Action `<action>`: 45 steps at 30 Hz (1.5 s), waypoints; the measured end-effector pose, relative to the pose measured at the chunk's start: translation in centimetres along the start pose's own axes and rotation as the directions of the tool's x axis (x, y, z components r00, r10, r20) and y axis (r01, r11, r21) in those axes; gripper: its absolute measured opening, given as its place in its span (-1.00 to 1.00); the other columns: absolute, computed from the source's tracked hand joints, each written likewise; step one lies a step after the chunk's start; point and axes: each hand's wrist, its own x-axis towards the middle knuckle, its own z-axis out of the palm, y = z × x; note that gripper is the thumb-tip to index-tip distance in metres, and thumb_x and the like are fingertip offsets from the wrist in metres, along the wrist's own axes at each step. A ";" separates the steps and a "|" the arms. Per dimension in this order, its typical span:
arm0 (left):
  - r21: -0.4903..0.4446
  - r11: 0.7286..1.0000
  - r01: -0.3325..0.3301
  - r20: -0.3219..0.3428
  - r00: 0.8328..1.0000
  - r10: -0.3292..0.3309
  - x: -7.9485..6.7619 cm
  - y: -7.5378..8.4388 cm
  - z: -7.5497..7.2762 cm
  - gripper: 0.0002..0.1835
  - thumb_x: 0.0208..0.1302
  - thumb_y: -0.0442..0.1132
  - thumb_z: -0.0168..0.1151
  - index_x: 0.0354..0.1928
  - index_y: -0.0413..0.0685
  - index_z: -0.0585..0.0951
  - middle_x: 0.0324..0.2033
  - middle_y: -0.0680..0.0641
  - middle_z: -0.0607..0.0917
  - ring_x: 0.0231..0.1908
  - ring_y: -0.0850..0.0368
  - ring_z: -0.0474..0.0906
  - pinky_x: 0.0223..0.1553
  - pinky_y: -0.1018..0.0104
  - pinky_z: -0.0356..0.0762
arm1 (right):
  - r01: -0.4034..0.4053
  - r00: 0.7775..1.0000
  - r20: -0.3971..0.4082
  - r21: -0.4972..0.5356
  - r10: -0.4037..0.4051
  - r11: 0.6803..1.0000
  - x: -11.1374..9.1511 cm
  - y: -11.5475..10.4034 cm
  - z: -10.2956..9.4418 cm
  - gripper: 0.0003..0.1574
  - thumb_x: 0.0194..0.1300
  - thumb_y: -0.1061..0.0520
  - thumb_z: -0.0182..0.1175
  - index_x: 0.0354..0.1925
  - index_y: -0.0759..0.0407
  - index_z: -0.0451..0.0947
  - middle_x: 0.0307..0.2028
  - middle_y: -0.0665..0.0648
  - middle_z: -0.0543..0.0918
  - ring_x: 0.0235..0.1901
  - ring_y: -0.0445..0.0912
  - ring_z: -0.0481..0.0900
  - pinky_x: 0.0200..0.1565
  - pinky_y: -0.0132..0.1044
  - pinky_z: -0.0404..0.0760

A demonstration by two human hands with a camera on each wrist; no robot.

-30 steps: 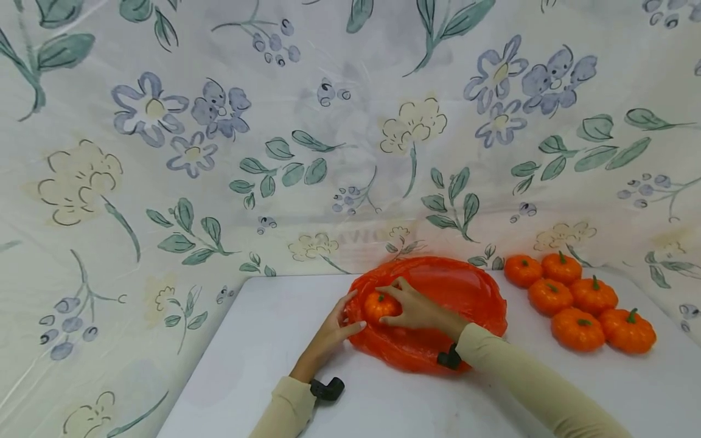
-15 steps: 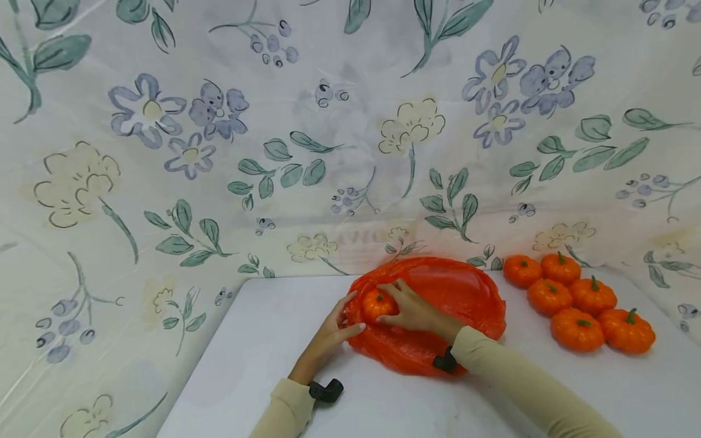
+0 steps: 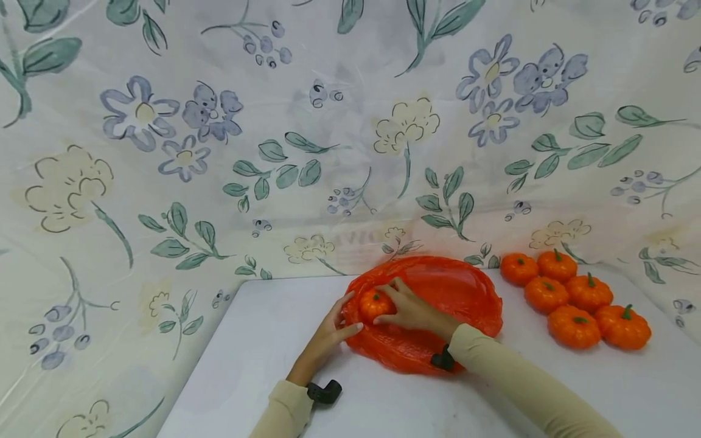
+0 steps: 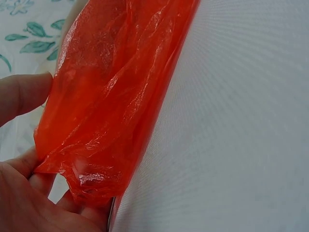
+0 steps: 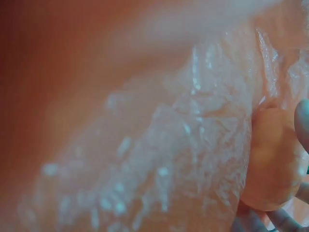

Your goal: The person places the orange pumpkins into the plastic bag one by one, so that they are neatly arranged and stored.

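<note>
In the head view, a red plastic bag lies spread wide in an oval on the white table. My right hand reaches across its mouth and holds a small orange pumpkin between thumb and fingers, at the bag's left inner side. The pumpkin's green stem points up. My left hand cups the bag's left edge from outside. In the left wrist view, thumb and fingers go round opposite sides of the red plastic, with the fingers partly behind it. Blurred red film fills most of the right wrist view; the pumpkin shows at its right edge.
Several more orange pumpkins with green stems sit in a cluster right of the bag. A floral sheet hangs behind the white table. Black wrist cameras are strapped near both cuffs.
The head view has turned slightly, so everything appears a little further left. Both hands keep their places on the pumpkin and the bag, almost still.
</note>
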 end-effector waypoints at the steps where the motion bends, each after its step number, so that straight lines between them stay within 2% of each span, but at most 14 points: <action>1: -0.003 1.000 -0.003 0.001 1.000 0.003 0.0 -0.1 0.0 -0.21 0.32 -0.18 0.24 0.54 0.19 0.15 0.50 -0.15 0.22 0.35 -0.17 0.31 0.31 -0.11 0.45 | -0.001 1.000 0.004 -0.007 0.001 1.000 -0.1 0.0 -0.1 -0.05 0.13 -0.23 0.41 0.40 -0.05 0.32 0.18 0.19 0.32 0.17 0.12 0.46 0.17 0.10 0.61; 7: 0.000 1.000 0.005 -0.011 1.000 -0.005 0.1 -0.1 0.1 -0.22 0.33 -0.16 0.24 0.54 0.20 0.15 0.50 -0.12 0.23 0.35 -0.14 0.31 0.32 -0.12 0.43 | -0.044 0.999 0.020 0.011 0.044 0.999 -0.9 0.1 -1.6 -0.07 0.17 -0.23 0.39 0.41 -0.04 0.31 0.33 0.24 0.31 0.28 0.17 0.41 0.21 0.16 0.56; 9: 0.002 1.000 0.007 -0.020 1.000 -0.007 0.2 0.0 0.0 -0.22 0.32 -0.17 0.24 0.53 0.20 0.16 0.49 -0.12 0.23 0.34 -0.14 0.31 0.32 -0.12 0.43 | -0.059 0.998 0.011 0.020 0.059 0.998 -1.3 0.2 -2.5 -0.13 0.20 -0.21 0.38 0.39 -0.03 0.34 0.39 0.22 0.32 0.37 0.19 0.34 0.25 0.19 0.51; 13: 0.003 1.000 0.007 -0.035 0.999 -0.007 0.2 0.2 -0.1 -0.23 0.33 -0.18 0.24 0.53 0.18 0.18 0.50 -0.13 0.23 0.34 -0.15 0.32 0.32 -0.12 0.43 | -0.040 0.999 -0.027 0.031 0.041 0.999 -2.6 0.6 -4.7 -0.27 0.27 -0.13 0.36 0.33 0.02 0.41 0.35 0.16 0.43 0.39 0.15 0.34 0.28 0.16 0.49; 19: 0.004 1.000 0.020 -0.052 0.998 -0.020 0.1 0.3 -0.2 -0.22 0.31 -0.16 0.27 0.52 0.20 0.19 0.52 -0.11 0.21 0.38 -0.16 0.28 0.33 -0.16 0.40 | 0.022 0.998 -0.060 0.071 -0.018 0.997 -5.1 1.2 -8.3 -0.40 0.33 0.00 0.32 0.27 0.14 0.46 0.21 0.19 0.56 0.19 0.09 0.53 0.16 0.02 0.63; 24: 0.013 1.000 0.022 -0.048 0.999 -0.021 0.0 0.2 -0.3 -0.21 0.30 -0.15 0.27 0.53 0.19 0.19 0.52 -0.12 0.20 0.40 -0.18 0.25 0.33 -0.18 0.39 | 0.086 0.994 -0.079 0.106 -0.078 0.991 -8.7 0.2 -12.0 -0.56 0.37 -0.02 0.27 0.15 0.09 0.56 0.00 0.09 0.68 -0.06 -0.08 0.63 -0.03 -0.22 0.70; 26: 0.015 1.000 0.015 -0.042 0.999 -0.015 0.0 0.3 -0.4 -0.21 0.31 -0.15 0.26 0.53 0.18 0.18 0.52 -0.13 0.20 0.40 -0.19 0.26 0.34 -0.17 0.39 | 0.155 0.982 -0.124 0.101 -0.142 0.983 -10.1 -0.4 -13.4 -0.62 0.37 0.01 0.27 0.11 0.08 0.60 -0.07 0.02 0.71 -0.12 -0.13 0.64 -0.08 -0.29 0.70; 29: 0.016 1.000 0.008 -0.036 0.999 -0.008 0.1 0.4 -0.4 -0.21 0.31 -0.15 0.25 0.54 0.18 0.16 0.52 -0.13 0.19 0.40 -0.19 0.26 0.33 -0.16 0.40 | 0.262 0.949 -0.200 0.073 -0.243 0.962 -11.6 -1.1 -14.9 -0.67 0.37 0.08 0.27 0.07 0.10 0.62 -0.12 -0.01 0.73 -0.16 -0.18 0.66 -0.13 -0.34 0.70; 31: 0.016 1.000 0.008 -0.037 0.999 -0.007 0.2 0.5 -0.4 -0.21 0.31 -0.14 0.25 0.54 0.20 0.16 0.53 -0.12 0.18 0.40 -0.19 0.24 0.33 -0.17 0.40 | 0.288 0.934 -0.233 0.050 -0.270 0.956 -12.3 -1.1 -15.5 -0.69 0.35 0.11 0.28 0.05 0.11 0.62 -0.13 0.00 0.74 -0.17 -0.20 0.66 -0.13 -0.34 0.70; 34: 0.020 1.000 0.021 -0.044 0.999 -0.020 0.2 0.4 -0.3 -0.19 0.30 -0.12 0.27 0.54 0.21 0.16 0.54 -0.11 0.16 0.43 -0.20 0.21 0.33 -0.19 0.39 | 0.259 0.940 -0.235 0.022 -0.247 0.966 -13.1 -0.4 -15.7 -0.66 0.33 0.11 0.31 0.06 0.11 0.61 -0.12 0.00 0.72 -0.15 -0.19 0.65 -0.12 -0.32 0.70; 38: 0.011 1.000 0.025 -0.040 0.999 -0.025 0.1 0.1 -0.2 -0.19 0.30 -0.13 0.27 0.54 0.19 0.16 0.54 -0.12 0.16 0.44 -0.22 0.18 0.34 -0.23 0.35 | 0.160 0.960 -0.230 -0.015 -0.159 0.987 -14.6 1.2 -15.8 -0.58 0.29 0.02 0.35 0.09 0.05 0.60 -0.06 -0.03 0.72 -0.07 -0.11 0.64 -0.07 -0.29 0.69; 41: 0.005 1.000 0.027 -0.034 0.999 -0.027 0.0 0.1 0.0 -0.20 0.30 -0.11 0.28 0.53 0.21 0.16 0.54 -0.12 0.16 0.44 -0.23 0.18 0.35 -0.25 0.32 | 0.086 0.968 -0.235 -0.023 -0.089 0.996 -16.1 2.2 -16.3 -0.53 0.29 -0.05 0.35 0.13 0.02 0.59 0.01 0.00 0.70 0.01 -0.03 0.62 -0.04 -0.19 0.72; 45: 0.008 0.999 0.032 -0.030 0.999 -0.031 0.1 0.1 0.1 -0.20 0.30 -0.09 0.28 0.53 0.23 0.16 0.54 -0.10 0.15 0.45 -0.22 0.17 0.36 -0.27 0.30 | 0.003 0.969 -0.245 -0.054 -0.016 0.999 -18.1 3.6 -17.2 -0.50 0.27 0.00 0.37 0.14 0.08 0.57 0.06 0.11 0.69 0.05 0.09 0.62 -0.07 -0.03 0.73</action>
